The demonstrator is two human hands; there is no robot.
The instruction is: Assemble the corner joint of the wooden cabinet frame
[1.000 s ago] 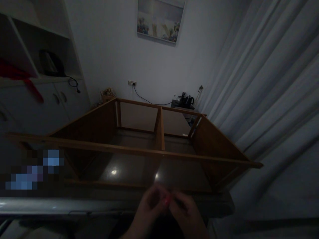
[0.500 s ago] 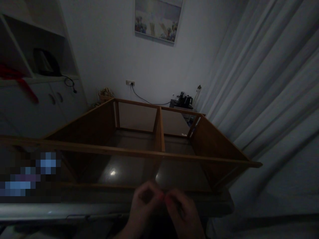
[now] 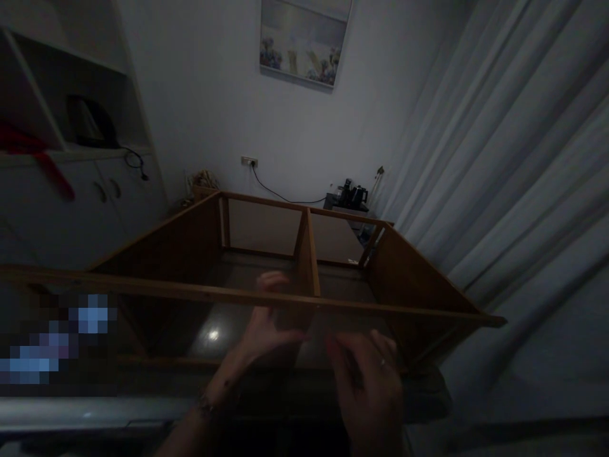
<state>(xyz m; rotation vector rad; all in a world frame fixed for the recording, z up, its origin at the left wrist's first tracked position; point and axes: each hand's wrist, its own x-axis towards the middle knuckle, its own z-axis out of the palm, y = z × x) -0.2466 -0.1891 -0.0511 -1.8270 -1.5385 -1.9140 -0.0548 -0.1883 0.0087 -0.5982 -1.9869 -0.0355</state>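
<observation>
A brown wooden cabinet frame (image 3: 409, 279) lies on its back on the dark floor, its inside split by a centre divider (image 3: 310, 254). My left hand (image 3: 269, 317) reaches up to the frame's near front rail (image 3: 190, 292), right where the divider meets it; the fingers curl at the rail. My right hand (image 3: 368, 381) hovers lower and to the right, fingers curled in a loose pinch. In this dim light I cannot see whether the pinch holds anything.
White curtains (image 3: 514, 190) hang close along the right. White cupboards and shelves (image 3: 95, 190) stand at the left, with a dark kettle (image 3: 88, 124) on a shelf. A wall socket with a cable (image 3: 250, 162), a small table with dark items (image 3: 349, 193) and a picture (image 3: 304, 41) are behind.
Both hands were pinched together low in front of me. They have parted: the left hand rose to the front rail by the divider, the right hand moved up and right.
</observation>
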